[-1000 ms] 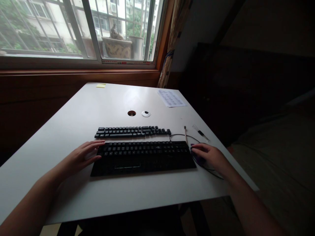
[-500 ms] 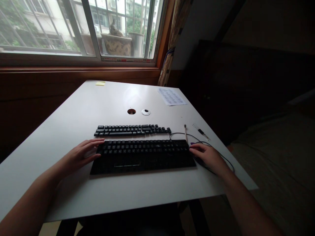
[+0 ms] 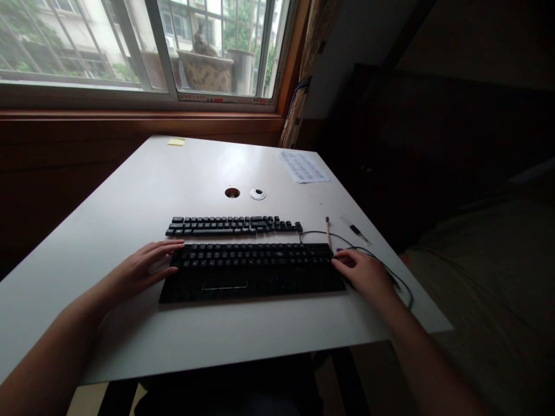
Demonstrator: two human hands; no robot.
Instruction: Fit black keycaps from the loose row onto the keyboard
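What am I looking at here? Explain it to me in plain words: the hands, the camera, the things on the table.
There is no machine: these are a person's two bare hands. Every picture comes from one camera worn on the person's head, looking forward and down.

On the white table lies a black keyboard, with loose black keys in rows just behind it. To the right are a thin stick with a dark tip and a black cable; farther back lie printed paper and a yellow note.

The left hand, thumb and fingers apart, is at the keyboard's left end. The right hand is at its right end, fingertips close together; whether they hold something small, I cannot tell.
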